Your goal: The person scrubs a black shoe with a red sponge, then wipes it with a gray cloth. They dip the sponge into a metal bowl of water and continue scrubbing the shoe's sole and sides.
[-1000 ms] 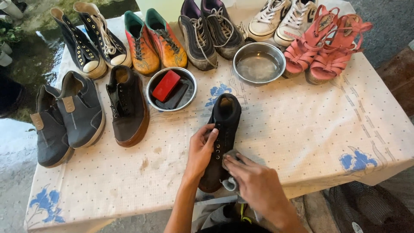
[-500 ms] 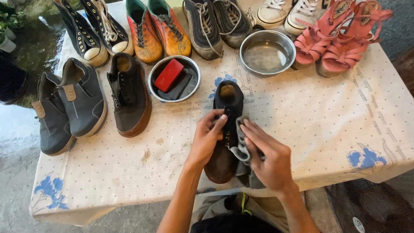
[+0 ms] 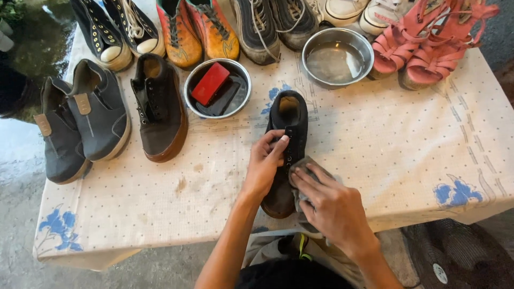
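A dark brown low canvas shoe with black lacing (image 3: 289,126) lies near the front edge of the bench (image 3: 407,155), toe towards the person, on a white dotted cloth with blue flowers. The left hand (image 3: 266,163) clamps its left side, fingers over the eyelets. The right hand (image 3: 332,206) presses a grey rag (image 3: 301,167) against the shoe's right flank, fingers closed on the cloth. Just beyond, to the left, a steel bowl (image 3: 188,99) holds a red block (image 3: 210,83); to the right, a second steel bowl of water (image 3: 337,61). Its matching brown shoe (image 3: 160,120) sits further left.
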